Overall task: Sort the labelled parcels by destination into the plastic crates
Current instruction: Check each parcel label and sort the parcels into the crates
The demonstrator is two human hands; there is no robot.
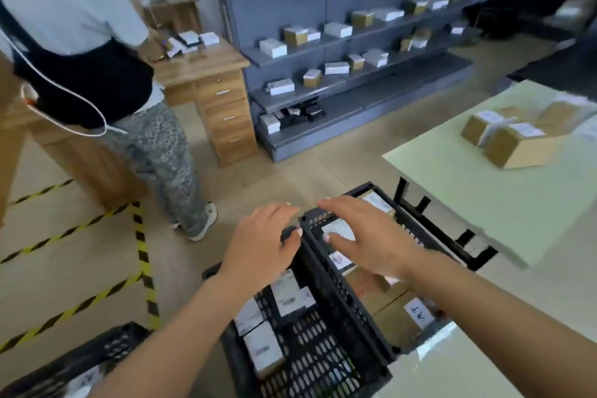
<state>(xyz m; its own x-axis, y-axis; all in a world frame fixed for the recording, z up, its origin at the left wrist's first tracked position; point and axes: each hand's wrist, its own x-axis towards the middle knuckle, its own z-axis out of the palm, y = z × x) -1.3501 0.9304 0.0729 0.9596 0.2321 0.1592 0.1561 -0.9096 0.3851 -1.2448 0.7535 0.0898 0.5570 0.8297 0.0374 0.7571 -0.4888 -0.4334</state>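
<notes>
Two black plastic crates stand side by side below me. The left crate (323, 355) holds several white labelled parcels (292, 296). The right crate (315, 218) holds brown labelled parcels (397, 310). My left hand (258, 245) hovers with straight fingers over the far rim between the two crates and holds nothing. My right hand (371, 236) is spread flat above the far end of the right crate, also holding nothing. More brown labelled parcels (513, 142) lie on the pale green table (484, 191) at the right.
A third black crate (80, 362) shows at the bottom left. A person (106, 74) stands at the left by a wooden desk (213, 87). Grey shelves (355, 68) with small boxes fill the back. Yellow-black tape (142, 255) marks the floor.
</notes>
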